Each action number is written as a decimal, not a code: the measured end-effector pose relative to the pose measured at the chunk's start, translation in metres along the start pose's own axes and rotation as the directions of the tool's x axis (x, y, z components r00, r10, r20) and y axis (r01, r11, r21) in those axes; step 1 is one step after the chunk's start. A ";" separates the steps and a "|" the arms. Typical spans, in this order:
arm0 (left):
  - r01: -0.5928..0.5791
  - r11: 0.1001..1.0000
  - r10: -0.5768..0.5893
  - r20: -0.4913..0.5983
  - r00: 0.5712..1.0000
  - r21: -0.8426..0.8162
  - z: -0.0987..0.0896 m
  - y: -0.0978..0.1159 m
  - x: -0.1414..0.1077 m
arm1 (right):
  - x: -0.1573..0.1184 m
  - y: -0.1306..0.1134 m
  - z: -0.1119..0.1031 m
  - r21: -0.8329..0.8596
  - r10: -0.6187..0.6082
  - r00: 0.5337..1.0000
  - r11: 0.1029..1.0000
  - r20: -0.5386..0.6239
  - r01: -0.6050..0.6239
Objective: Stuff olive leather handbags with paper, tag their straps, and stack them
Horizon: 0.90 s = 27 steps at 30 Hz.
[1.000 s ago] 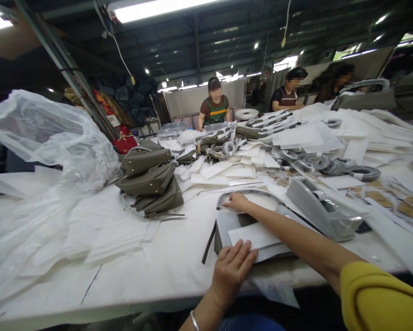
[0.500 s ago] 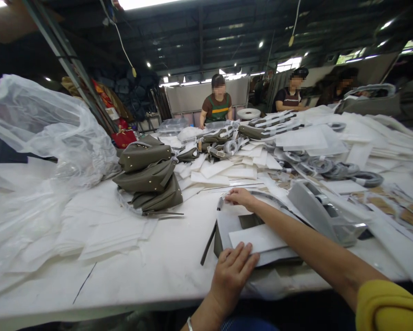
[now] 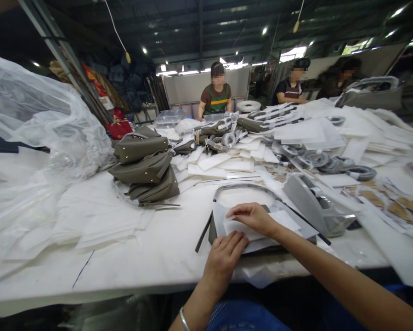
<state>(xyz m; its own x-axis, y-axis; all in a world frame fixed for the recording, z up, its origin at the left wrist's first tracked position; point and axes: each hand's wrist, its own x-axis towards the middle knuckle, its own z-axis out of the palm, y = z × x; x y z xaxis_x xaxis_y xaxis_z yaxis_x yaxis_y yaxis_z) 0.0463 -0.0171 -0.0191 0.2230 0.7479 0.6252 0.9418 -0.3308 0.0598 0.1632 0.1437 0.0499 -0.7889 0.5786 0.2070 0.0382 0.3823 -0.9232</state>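
A dark olive bag (image 3: 212, 232) lies flat near the table's front edge, mostly covered by white sheets (image 3: 284, 220). Its wrapped handle (image 3: 247, 186) arches behind it, and a dark strap (image 3: 202, 233) sticks out on the left. My left hand (image 3: 227, 253) rests on the front part of the sheets with its fingers laid flat. Just beyond it, my right hand (image 3: 252, 218) pinches the edge of a white sheet over the bag.
Olive bags (image 3: 146, 168) are stacked at left, beside clear plastic (image 3: 65, 124) and white sheets (image 3: 99, 220). A grey wrapped piece (image 3: 309, 202) stands at right. Wrapped coils (image 3: 361, 173) lie farther back. Across the table is a person (image 3: 217, 94); others sit at right.
My right hand has let go of the handle's end and come back toward me, onto the white sheet. The handle now arches fully behind the bag. My left hand stays on the sheets.
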 end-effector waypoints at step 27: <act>-0.006 0.996 0.001 -0.063 0.998 -0.087 -0.001 -0.008 -0.002 | -0.073 -0.002 0.020 -0.237 -0.346 0.936 0.916 -0.060 0.324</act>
<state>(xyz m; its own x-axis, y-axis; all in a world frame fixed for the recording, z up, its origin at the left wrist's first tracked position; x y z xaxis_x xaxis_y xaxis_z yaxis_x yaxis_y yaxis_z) 0.0386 -0.0166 -0.0205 0.2076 0.7099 0.6730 0.9150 -0.3843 0.1231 0.2089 0.0864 0.0298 -0.7152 0.4523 0.5329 -0.0752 0.7081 -0.7021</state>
